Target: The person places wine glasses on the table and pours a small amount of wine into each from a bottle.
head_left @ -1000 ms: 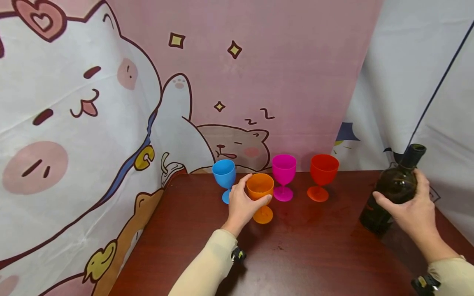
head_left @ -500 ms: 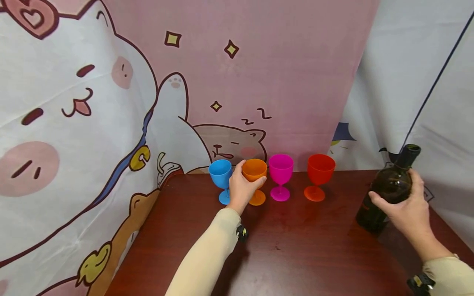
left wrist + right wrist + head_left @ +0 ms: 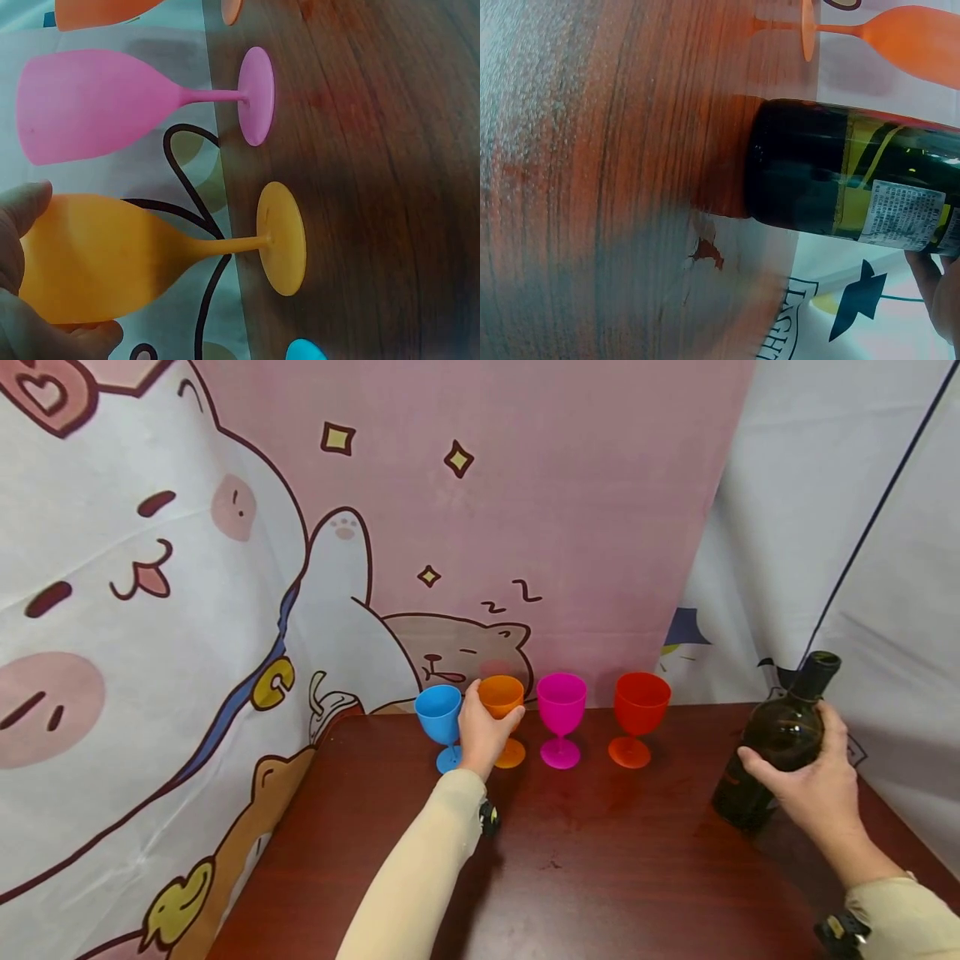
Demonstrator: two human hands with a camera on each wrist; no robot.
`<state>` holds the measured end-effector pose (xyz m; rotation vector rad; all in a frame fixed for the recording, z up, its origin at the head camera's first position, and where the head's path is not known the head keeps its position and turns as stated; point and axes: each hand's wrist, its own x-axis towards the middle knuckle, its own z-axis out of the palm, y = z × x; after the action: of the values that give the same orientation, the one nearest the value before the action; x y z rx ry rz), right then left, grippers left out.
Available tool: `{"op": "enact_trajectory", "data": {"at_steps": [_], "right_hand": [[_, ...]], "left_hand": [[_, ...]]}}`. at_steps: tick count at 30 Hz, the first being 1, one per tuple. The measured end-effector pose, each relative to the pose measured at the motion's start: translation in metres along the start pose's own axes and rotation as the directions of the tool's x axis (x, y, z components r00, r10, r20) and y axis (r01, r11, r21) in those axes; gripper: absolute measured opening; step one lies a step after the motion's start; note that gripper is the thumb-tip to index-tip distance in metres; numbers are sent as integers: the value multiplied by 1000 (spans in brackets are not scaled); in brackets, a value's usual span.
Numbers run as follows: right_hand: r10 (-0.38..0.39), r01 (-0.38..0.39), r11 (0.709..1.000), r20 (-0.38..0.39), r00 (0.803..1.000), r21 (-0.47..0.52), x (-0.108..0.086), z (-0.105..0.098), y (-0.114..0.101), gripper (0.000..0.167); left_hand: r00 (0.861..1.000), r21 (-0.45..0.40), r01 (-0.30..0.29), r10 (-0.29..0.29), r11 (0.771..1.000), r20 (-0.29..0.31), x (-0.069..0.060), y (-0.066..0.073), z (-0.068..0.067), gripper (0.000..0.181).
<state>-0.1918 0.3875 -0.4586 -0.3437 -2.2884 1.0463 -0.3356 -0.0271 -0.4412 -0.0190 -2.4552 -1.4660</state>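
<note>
Left grip (image 3: 483, 733): we're grasping orange goblet (image 3: 142, 251) round bowl, probably because thin stem gives less to hold. Goblet looks upright, foot apparently on desk (image 3: 600, 868), slotted between blue goblet (image 3: 438, 714) and magenta goblet (image 3: 561, 706), red goblet (image 3: 641, 703) completing row. Over right, we've right grip (image 3: 813, 789) wrapped round dark bottle (image 3: 783, 735) below neck, perhaps steadying it; bottle sits apart, likely sparing goblets any knock.

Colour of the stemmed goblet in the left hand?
Orange stemmed goblet, clearest in the left wrist view.
</note>
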Motion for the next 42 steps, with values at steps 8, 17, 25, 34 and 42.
{"op": "enact_trajectory", "data": {"at_steps": [8, 17, 25, 34, 42], "right_hand": [[0, 0, 1000, -3, 1000, 4, -2, 0, -3, 114], [3, -3, 1000, -3, 1000, 4, -1, -1, -1, 113], [-8, 8, 1000, 3, 1000, 10, -1, -1, -1, 113], [-12, 12, 1000, -20, 1000, 22, -1, 2, 0, 113], [-20, 20, 999, -33, 999, 26, -1, 1, 1, 113]], "left_hand": [[999, 41, -49, 48, 998, 14, -7, 4, -3, 103], [959, 191, -282, 283, 940, 24, -12, 24, 3, 91], [918, 453, -397, 344, 798, 197, -7, 54, 20, 92], [933, 603, -357, 242, 713, 266, 8, 71, 45, 99], [938, 694, -348, 223, 630, 267, 10, 76, 61, 93]]}}
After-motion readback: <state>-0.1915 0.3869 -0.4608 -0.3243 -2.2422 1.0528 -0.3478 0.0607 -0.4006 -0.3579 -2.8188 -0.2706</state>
